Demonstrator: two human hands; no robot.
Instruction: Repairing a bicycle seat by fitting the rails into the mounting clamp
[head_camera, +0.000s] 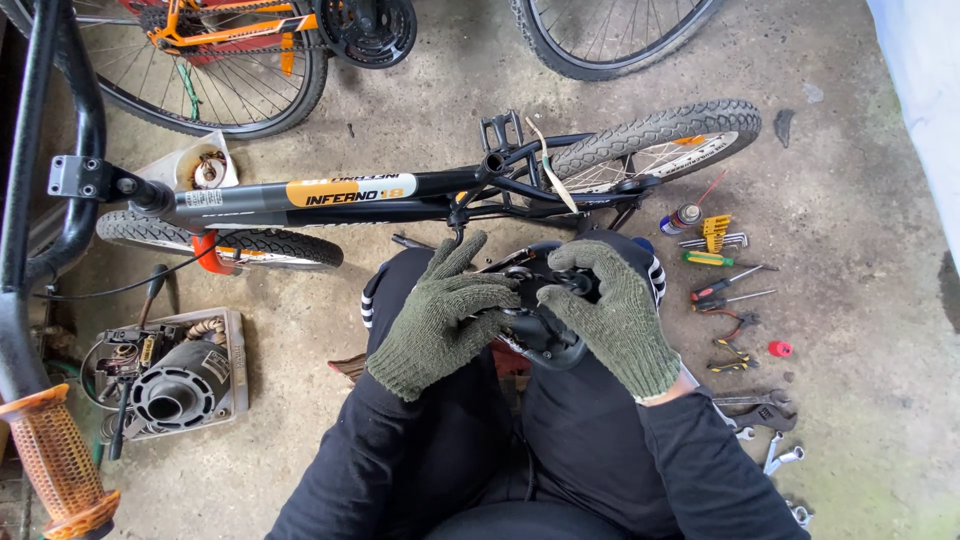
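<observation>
Green knitted gloves cover my hands: left hand (440, 318) steadies the black bicycle saddle (540, 325) on my lap, right hand (612, 312) pinches its clamp bolt; keep it braced.

Both hands wear green knitted gloves and meet over the black bicycle saddle (540, 325) held above the lap. The left hand (445, 315) sits on the left side of the saddle, palm down, fingers spread and bent, their tips touching its upper edge. The right hand (610, 310) wraps the right side of the saddle, fingers curled over its top, thumb pressed in toward the middle. Both wrists are bent inward toward the saddle. The forearms, in black sleeves, run up from below the saddle and close in on it, with the elbows wider apart than the hands.
</observation>
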